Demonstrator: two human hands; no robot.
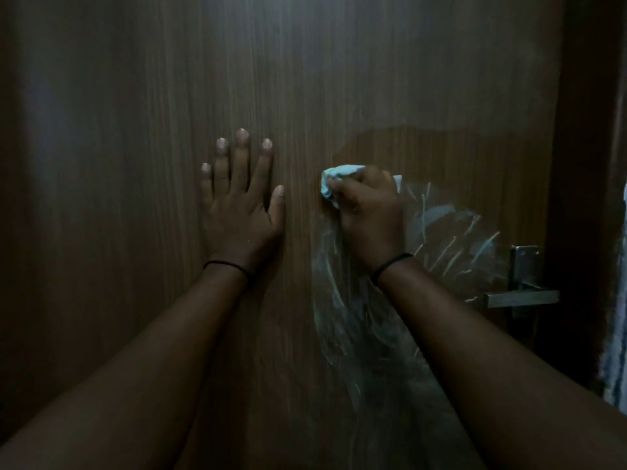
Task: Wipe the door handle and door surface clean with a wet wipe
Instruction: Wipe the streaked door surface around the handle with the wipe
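A dark brown wood-grain door [135, 164] fills the view. My right hand [368, 212] is closed around a bunched pale wet wipe [334, 179] and presses it against the door, left of the handle. Shiny wet streaks [451, 239] curve across the door around and below that hand. A metal lever door handle [522, 296] on its plate sits at the right, apart from both hands. My left hand [237, 201] lies flat on the door with fingers spread, holding nothing.
The darker door frame [583, 198] runs down the right edge. A strip of pale patterned cloth [615, 351] hangs at the far right beyond the frame.
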